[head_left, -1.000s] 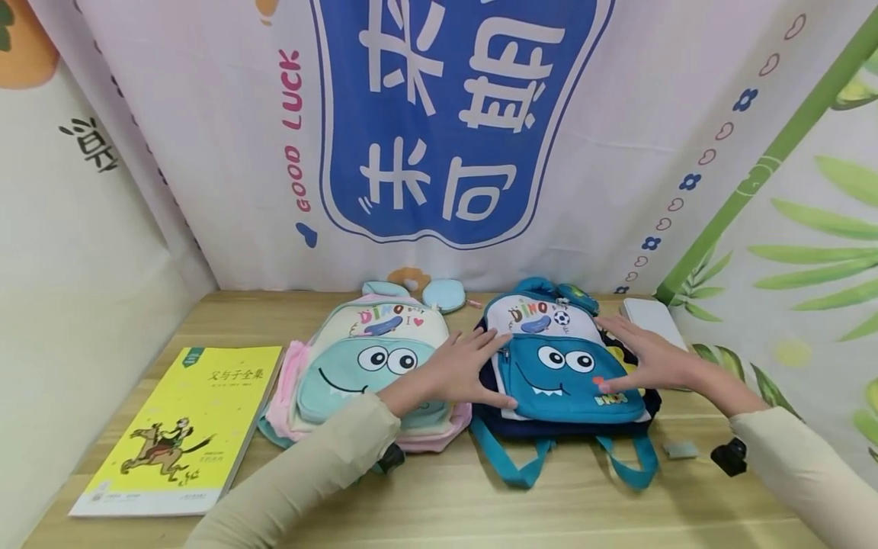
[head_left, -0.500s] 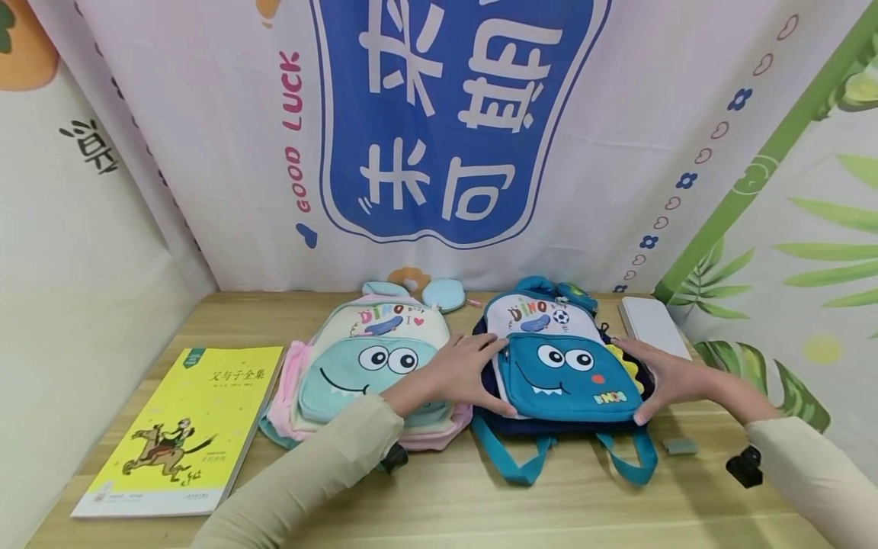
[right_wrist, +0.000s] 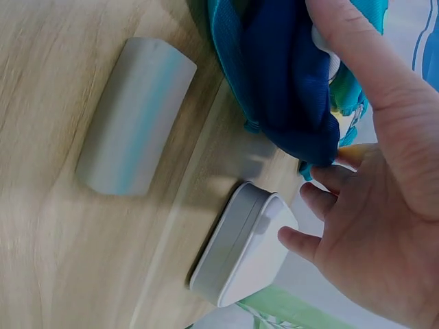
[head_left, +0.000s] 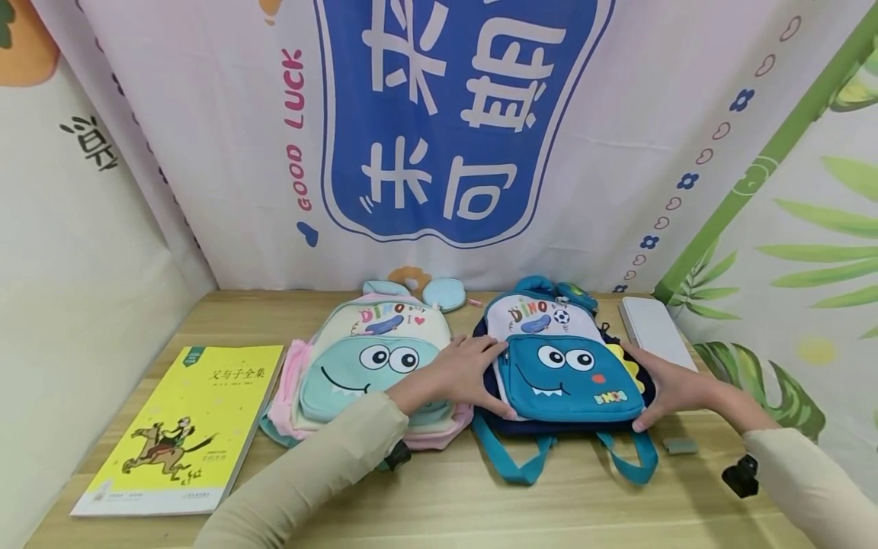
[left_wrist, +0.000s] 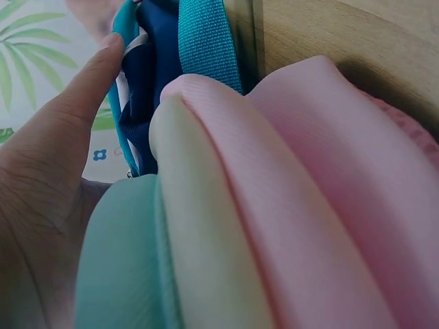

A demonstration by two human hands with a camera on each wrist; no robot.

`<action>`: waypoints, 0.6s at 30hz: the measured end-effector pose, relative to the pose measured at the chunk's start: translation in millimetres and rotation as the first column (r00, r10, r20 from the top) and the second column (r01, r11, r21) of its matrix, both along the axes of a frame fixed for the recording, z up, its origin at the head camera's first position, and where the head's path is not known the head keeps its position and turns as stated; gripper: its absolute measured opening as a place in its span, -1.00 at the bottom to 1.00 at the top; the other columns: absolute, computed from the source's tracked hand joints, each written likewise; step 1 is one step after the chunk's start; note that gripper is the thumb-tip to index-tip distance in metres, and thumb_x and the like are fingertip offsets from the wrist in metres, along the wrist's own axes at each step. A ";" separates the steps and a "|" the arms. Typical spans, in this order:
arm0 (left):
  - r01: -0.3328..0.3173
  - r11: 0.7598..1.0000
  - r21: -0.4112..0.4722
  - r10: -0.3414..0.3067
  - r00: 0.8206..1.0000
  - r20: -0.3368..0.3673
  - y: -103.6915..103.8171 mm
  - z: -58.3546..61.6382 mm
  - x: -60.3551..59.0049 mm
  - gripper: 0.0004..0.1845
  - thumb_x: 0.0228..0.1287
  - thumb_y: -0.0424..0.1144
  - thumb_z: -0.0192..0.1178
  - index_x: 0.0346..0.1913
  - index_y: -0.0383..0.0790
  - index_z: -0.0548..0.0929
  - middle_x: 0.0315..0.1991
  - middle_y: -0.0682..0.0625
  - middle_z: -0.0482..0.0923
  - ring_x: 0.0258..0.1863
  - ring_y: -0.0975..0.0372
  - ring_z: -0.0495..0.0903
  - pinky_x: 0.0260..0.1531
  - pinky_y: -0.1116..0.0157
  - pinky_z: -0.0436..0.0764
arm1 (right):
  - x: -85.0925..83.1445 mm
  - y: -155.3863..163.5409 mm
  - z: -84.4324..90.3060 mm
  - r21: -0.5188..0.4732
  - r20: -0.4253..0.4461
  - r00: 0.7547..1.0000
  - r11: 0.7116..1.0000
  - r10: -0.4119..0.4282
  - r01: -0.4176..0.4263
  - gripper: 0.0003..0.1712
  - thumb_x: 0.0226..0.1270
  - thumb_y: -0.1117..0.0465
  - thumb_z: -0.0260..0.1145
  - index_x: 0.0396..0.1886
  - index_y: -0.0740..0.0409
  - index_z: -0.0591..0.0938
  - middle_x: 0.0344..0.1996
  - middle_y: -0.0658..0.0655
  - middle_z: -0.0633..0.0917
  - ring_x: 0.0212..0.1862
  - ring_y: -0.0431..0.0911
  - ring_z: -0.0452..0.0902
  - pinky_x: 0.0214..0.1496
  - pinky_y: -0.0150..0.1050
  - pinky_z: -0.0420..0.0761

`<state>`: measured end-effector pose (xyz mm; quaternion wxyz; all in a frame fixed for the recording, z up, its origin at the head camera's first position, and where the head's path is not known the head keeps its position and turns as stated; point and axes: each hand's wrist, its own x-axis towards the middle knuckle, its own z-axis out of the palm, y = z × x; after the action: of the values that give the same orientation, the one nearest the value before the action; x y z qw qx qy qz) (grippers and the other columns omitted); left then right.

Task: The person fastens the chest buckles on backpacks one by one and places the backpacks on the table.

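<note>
A blue dinosaur backpack [head_left: 572, 379] lies face up on the table, its teal straps toward the front. My left hand [head_left: 466, 371] spreads its fingers along the backpack's left side, thumb at the lower corner. From the other side my right hand [head_left: 675, 385] touches the right edge beside the yellow spikes, thumb at the bottom corner. In the right wrist view the thumb lies over the navy fabric and some fingertips meet its side. A pink and mint dinosaur backpack [head_left: 373, 354] lies to the left, partly hidden behind my left forearm.
A yellow book [head_left: 181, 419] lies at the table's left. A white box [head_left: 655, 328] stands behind my right hand, and a small grey block [head_left: 680, 446] with a teal stripe is near my right wrist. Printed cloth [head_left: 261, 191] hangs behind the wooden table [head_left: 480, 511].
My right hand has moved from over the blue backpack's front outward to its right edge. My left hand stays at the left side, and the backpack has hardly moved.
</note>
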<state>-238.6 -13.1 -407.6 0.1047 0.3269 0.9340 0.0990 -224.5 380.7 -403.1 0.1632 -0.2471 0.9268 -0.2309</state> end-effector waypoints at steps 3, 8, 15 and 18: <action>0.007 1.000 -0.011 -0.007 1.000 -0.007 0.1 -0.2 -1.1 0.26 -0.05 0.60 0.26 0.63 -0.01 0.11 0.60 -0.05 0.15 0.60 0.09 0.13 0.59 -0.09 0.05 | 0.2 -0.7 0.2 -0.002 0.024 0.999 1.000 -0.021 0.021 0.58 -0.17 -0.02 0.75 0.54 0.57 -0.13 0.50 0.64 0.04 0.48 0.57 0.00 0.39 0.47 0.19; 0.012 1.000 -0.028 -0.012 1.000 -0.016 2.3 -1.6 -3.1 0.26 -0.06 0.62 0.24 0.62 -0.03 0.14 0.59 -0.05 0.18 0.58 0.10 0.17 0.58 -0.05 0.10 | 1.2 0.1 -1.8 -0.029 0.038 0.998 0.998 -0.050 0.051 0.57 -0.16 0.03 0.74 0.57 0.52 -0.14 0.51 0.65 0.00 0.47 0.59 -0.04 0.37 0.54 0.15; 0.024 1.000 -0.018 -0.024 1.000 0.002 3.8 0.3 -2.0 0.25 -0.05 0.60 0.27 0.61 -0.05 0.16 0.57 -0.07 0.21 0.54 0.05 0.25 0.52 0.00 0.27 | 6.3 2.7 -4.8 -0.026 0.006 0.996 0.996 -0.087 0.087 0.54 -0.15 0.03 0.74 0.58 0.47 -0.11 0.51 0.64 0.04 0.45 0.58 0.02 0.33 0.53 0.22; 0.018 1.000 -0.017 -0.017 1.000 0.014 2.7 1.6 -1.3 0.25 -0.05 0.59 0.28 0.61 -0.04 0.16 0.56 -0.07 0.21 0.53 0.04 0.26 0.50 0.01 0.32 | 6.9 1.5 -5.0 -0.034 -0.004 0.996 0.995 -0.093 0.093 0.54 -0.16 0.02 0.74 0.59 0.45 -0.09 0.50 0.64 0.06 0.45 0.58 0.04 0.32 0.53 0.24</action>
<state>-239.9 -10.4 -406.1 0.1147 0.3335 0.9312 0.0922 -217.6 382.2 -408.1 0.1455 -0.2068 0.9338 -0.2530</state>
